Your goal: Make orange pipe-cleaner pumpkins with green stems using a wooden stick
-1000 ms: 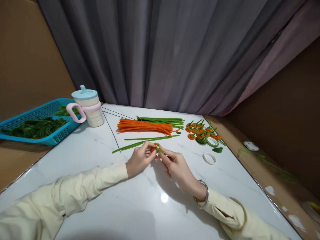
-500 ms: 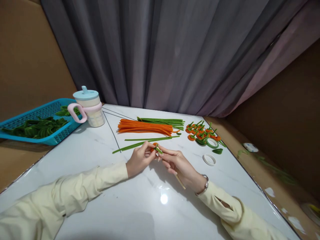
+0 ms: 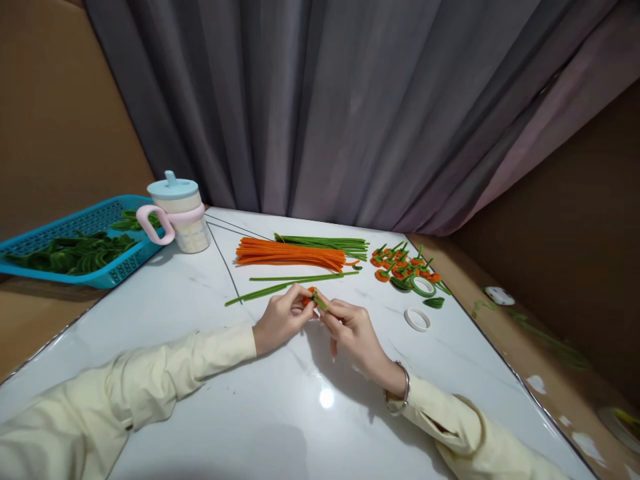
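Note:
My left hand (image 3: pixel 281 320) is closed in a pinch on a small orange pipe-cleaner flower (image 3: pixel 311 291), mostly hidden by the fingers. A short green stem (image 3: pixel 320 302) sticks out of it toward my right hand (image 3: pixel 357 339), whose thumb and forefinger pinch that stem. The two hands meet above the white table. Beyond them lie several loose green pipe cleaners (image 3: pixel 273 291) and a thick bundle of orange pipe cleaners (image 3: pixel 290 253). Behind the orange ones is a bundle of green pipe cleaners (image 3: pixel 325 243).
Finished-looking orange flowers with green stems (image 3: pixel 400 261) are grouped at the right. Near them lie a green tape roll (image 3: pixel 423 287), a white tape roll (image 3: pixel 417 319) and a green leaf (image 3: pixel 434 303). A lidded cup (image 3: pixel 187 217) and a blue basket (image 3: pixel 107 277) of green pieces stand left.
My right hand has turned and its lower fingers have shifted. The pale strip seen below its palm before no longer shows. My left hand stays in place.

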`<state>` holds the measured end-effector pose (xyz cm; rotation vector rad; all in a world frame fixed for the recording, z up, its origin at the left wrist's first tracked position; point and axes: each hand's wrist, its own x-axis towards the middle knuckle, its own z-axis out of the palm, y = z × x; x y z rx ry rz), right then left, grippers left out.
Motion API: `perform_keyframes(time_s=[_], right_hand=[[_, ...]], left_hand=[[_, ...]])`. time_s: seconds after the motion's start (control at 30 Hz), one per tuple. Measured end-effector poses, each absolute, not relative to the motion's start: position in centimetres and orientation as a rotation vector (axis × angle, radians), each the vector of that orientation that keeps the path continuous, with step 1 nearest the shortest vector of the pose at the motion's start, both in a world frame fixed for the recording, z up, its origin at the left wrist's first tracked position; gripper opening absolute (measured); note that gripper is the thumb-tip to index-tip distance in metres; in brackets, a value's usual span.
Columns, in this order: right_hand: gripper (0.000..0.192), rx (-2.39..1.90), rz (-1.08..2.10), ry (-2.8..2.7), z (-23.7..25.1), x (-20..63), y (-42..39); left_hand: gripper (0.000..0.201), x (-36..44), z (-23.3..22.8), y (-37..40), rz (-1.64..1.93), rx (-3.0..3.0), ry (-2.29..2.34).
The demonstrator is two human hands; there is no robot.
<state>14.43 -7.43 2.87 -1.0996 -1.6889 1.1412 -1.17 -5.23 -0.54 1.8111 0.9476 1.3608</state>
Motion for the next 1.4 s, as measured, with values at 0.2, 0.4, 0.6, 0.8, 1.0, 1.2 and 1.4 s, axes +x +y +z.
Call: perform_keyframes(time_s=[0.2, 0.4, 0.6, 0.8, 1.0, 1.2, 1.4], right_hand=[[0.027, -1.153, 1.182, -1.765, 3.6, 14.8, -7.1], [0.037, -1.15, 1.253, -1.834, 4.2, 15.0, -6.9], [0.026, -1.072, 0.816, -2.164, 3.8, 15.3, -7.1], [0.024, -1.039, 0.65, -2.304, 4.1, 15.5, -6.8], [0.026, -1.062, 0.772, -2.273, 4.6, 15.7, -6.6], [0.025, -0.997, 0.704, -2.339, 4.4, 15.8, -6.5], [0.028, -0.995, 0.657, -2.439, 4.5, 16.4, -6.2]], left_hand=[[0.006, -1.1, -0.2, -5.4, 1.32, 1.753, 0.96], [0.01, -1.2, 0.1, -5.5, 1.239, 1.647, 0.935], [0.011, -1.2, 0.1, -5.5, 1.191, 1.594, 0.939], [0.013, -1.0, 0.6, -5.5, 1.118, 1.461, 0.98], [0.018, -1.2, 1.1, -5.4, 1.056, 1.395, 0.929], [0.021, -1.3, 1.7, -5.3, 1.002, 1.358, 0.903], [0.022, -1.6, 2.0, -4.8, 0.912, 1.348, 0.862]])
